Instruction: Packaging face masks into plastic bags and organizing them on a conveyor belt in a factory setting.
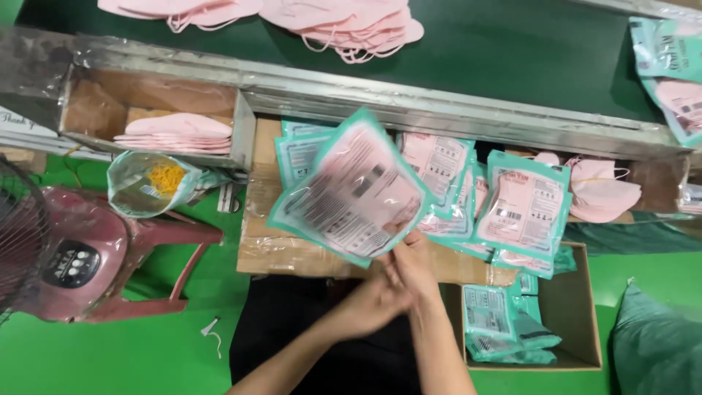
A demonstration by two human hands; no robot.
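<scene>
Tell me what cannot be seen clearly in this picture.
Head view:
- Pouch: motion-blurred.
- Left hand: fingers hidden behind right hand.
- Cardboard box: bottom hidden by pouches.
- Fan: cut by left edge.
- Bag: yellow contents too small.

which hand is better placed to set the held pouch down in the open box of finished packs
Likely the right hand. It grips the teal-edged mask pouch at its lower corner, and the cardboard box sits on that side. The left hand only touches beneath it, farther from the box.
</scene>
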